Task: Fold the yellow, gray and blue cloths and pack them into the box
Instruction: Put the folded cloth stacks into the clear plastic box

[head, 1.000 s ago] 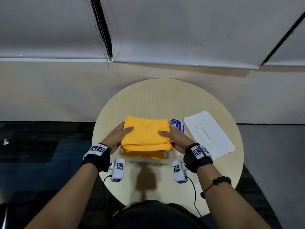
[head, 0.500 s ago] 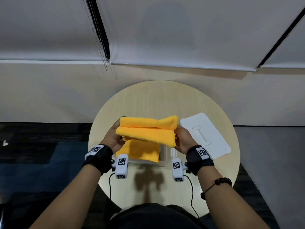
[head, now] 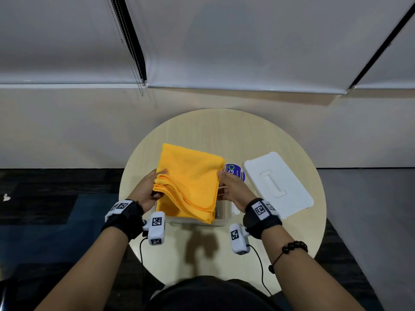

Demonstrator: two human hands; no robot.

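A folded yellow cloth (head: 190,178) lies spread over the box (head: 222,213), covering most of it; only the box's right and front rim shows. My left hand (head: 147,189) grips the cloth's layered left edge. On the cloth's right edge, my right hand (head: 233,189) holds it with fingers curled at the side. No gray or blue cloth shows in view.
The box's white lid (head: 277,184) lies flat on the round wooden table (head: 202,248), right of the box. A blue round sticker (head: 234,171) sits between cloth and lid. A wall and blinds rise behind the table.
The cloth, held doubled up above the box half a second ago, now lies opened flat over the box, reaching farther back. Both hands stayed at its sides.
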